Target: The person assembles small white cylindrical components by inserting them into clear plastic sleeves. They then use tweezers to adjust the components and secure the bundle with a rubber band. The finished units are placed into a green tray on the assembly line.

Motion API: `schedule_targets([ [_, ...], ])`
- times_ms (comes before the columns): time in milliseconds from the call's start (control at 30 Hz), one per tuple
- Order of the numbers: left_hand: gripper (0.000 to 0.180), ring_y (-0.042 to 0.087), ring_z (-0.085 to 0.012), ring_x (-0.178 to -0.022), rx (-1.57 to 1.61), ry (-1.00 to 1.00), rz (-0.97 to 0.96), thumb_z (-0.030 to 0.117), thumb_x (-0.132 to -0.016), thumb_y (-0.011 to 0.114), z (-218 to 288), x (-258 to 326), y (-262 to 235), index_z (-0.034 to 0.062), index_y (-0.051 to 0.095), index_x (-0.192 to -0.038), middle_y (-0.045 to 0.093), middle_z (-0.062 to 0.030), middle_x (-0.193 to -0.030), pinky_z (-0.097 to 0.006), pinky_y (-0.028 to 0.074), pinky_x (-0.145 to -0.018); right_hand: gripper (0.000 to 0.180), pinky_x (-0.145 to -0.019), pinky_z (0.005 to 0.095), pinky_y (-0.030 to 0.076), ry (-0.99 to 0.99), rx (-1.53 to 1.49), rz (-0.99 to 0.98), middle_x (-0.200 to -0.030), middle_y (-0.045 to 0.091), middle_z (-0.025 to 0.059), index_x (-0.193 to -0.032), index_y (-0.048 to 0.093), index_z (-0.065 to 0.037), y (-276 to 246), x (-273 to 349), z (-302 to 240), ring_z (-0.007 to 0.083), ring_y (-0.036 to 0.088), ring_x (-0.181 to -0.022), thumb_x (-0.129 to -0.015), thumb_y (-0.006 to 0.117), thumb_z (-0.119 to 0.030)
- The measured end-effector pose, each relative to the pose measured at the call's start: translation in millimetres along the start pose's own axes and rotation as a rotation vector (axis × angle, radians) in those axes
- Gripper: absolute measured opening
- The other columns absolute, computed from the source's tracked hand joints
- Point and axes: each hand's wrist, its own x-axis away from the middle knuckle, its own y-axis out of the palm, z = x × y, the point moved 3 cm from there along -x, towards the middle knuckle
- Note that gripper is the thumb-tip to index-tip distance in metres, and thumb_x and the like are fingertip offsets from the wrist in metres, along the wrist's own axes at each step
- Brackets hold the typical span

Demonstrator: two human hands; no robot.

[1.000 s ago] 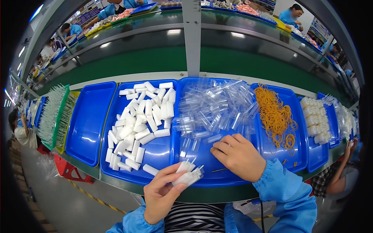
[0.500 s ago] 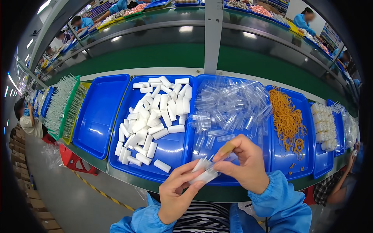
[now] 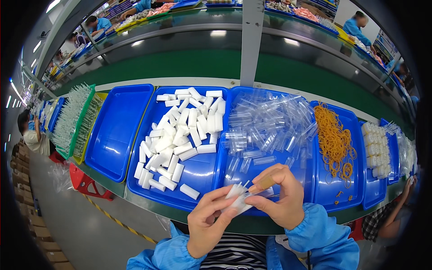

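My left hand [image 3: 209, 220] grips a small bundle of white plastic pieces [image 3: 236, 198] at the near edge of the bench. My right hand [image 3: 279, 198] meets it from the right, its fingertips pinching a clear plastic tube [image 3: 265, 192] against the bundle. Behind my hands, a blue tray [image 3: 198, 173] holds several loose white plastic pieces [image 3: 180, 135]. The blue tray to its right [image 3: 234, 173] is heaped with clear plastic tubes [image 3: 270, 123].
An empty blue tray [image 3: 119, 128] lies left, beside green and yellow trays of clear sticks [image 3: 74, 119]. To the right are a tray of orange rubber bands [image 3: 333, 139] and a tray of white bundles [image 3: 377, 150]. A green conveyor [image 3: 225, 67] runs behind; other workers sit around.
My right hand came back from the clear-tube tray to my left hand and now pinches a clear tube against the white bundle. Both hands sit slightly right of before.
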Motion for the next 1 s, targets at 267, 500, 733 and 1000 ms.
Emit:
schedule_targets([
  [267,0.022,0.066,-0.0244,-0.105,-0.332,0.168,-0.02,-0.002,-0.086,0.072,15,-2,4,-0.0001,0.073,-0.107,0.061,-0.0189,-0.124,-0.03,0.056,-0.083,0.033,-0.081,0.0337,0.042,-0.278,0.156,-0.045,-0.087,0.069,0.0051,-0.091,0.065,-0.009,-6,0,-15,0.0204,0.066,-0.084,-0.07,0.089,-0.021],
  [500,0.03,0.066,-0.0247,-0.106,-0.389,0.151,-0.01,-0.001,-0.085,0.073,11,-4,4,0.0015,0.072,-0.115,0.061,-0.0181,-0.125,-0.031,0.056,-0.086,0.03,-0.077,0.0325,0.046,0.251,-0.212,-0.245,-0.091,0.065,0.0082,-0.094,0.064,-0.003,-5,-12,4,0.0189,0.063,-0.083,-0.077,0.085,-0.017],
  [733,0.031,0.06,-0.0284,-0.118,-0.274,0.106,0.025,0.001,-0.092,0.065,2,-5,7,-0.0007,0.067,-0.123,0.055,-0.0201,-0.134,-0.034,0.052,-0.095,0.039,-0.082,0.0366,0.048,0.108,0.07,-0.177,-0.103,0.064,0.0144,-0.106,0.062,-0.001,-1,-11,-4,0.025,0.061,-0.093,-0.077,0.083,-0.017],
  [1000,0.046,0.041,-0.0356,-0.139,-0.398,0.156,-0.098,0.011,-0.098,0.057,2,-1,17,-0.0058,0.049,-0.14,0.032,-0.029,-0.153,-0.039,0.044,-0.104,0.083,-0.099,0.0454,0.042,-0.249,0.635,-0.213,-0.137,0.052,0.0154,-0.136,0.046,0.002,8,-2,-23,0.0314,0.055,-0.116,-0.071,0.082,-0.035],
])
